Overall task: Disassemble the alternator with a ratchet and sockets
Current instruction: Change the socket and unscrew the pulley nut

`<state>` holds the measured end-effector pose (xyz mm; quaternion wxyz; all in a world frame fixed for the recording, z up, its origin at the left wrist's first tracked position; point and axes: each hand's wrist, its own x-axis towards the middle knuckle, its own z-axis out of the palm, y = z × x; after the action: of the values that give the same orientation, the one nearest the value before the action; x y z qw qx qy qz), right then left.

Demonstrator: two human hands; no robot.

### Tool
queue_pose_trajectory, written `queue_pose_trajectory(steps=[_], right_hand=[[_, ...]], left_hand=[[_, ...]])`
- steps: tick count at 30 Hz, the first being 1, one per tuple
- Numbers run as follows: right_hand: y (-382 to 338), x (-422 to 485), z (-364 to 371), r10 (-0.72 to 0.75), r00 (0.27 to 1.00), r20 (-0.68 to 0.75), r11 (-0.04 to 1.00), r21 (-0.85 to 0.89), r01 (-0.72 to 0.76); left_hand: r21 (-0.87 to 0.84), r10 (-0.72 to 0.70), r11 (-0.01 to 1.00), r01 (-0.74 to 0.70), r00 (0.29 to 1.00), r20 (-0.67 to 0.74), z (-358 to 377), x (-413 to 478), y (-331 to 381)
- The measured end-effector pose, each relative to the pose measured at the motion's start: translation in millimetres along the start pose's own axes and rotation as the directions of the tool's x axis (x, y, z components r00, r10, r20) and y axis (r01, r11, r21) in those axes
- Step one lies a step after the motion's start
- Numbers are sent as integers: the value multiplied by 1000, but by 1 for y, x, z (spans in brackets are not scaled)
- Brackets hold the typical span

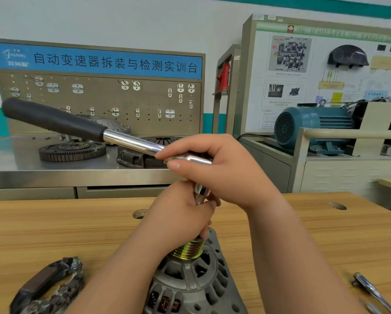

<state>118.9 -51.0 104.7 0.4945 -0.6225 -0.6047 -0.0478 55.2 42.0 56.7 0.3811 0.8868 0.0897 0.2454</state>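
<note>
Leftward, ratchet [131, 142] handle juts into open air, socket [200, 191] atop alternator [190, 279].

Alternator [191, 282]: on the table [54, 232], nearest the viewer, pulley [188, 249] on top.
Left hand [181, 215]: just above the pulley, round the socket [200, 191].
Right hand [214, 171]: above the left hand, on the head of the ratchet [113, 137], whose handle runs up and left.
Left of alternator: loose part [47, 287].
Right: hand tools [371, 292].
Behind: rear table [20, 162] with toothed ring [72, 151] left of clutch plate [140, 155]; pegboard [99, 98] behind them; motor [312, 130] right.
</note>
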Motion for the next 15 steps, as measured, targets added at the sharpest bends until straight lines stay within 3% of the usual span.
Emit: queue_pose_trajectory(steps=[3, 6, 10, 13, 15], right_hand=[[-5, 3, 12, 68, 990, -127, 966, -239, -97], [-16, 8, 26, 122, 975, -185, 698, -682, -217], [-26, 13, 26, 236, 935, -264, 567, -744, -353], [-17, 11, 23, 124, 969, -212, 615, -750, -243], [-10, 5, 22, 47, 981, -189, 732, -662, -162]], left_hand=[[87, -1, 996, 3, 1000, -17, 0, 1, 1], [273, 7, 962, -2, 1000, -17, -1, 3, 5], [331, -72, 942, 61, 997, 22, 0, 4, 9], [311, 4, 951, -2, 1000, -8, -2, 2, 6], [211, 43, 977, -43, 999, 4, -1, 1, 3]])
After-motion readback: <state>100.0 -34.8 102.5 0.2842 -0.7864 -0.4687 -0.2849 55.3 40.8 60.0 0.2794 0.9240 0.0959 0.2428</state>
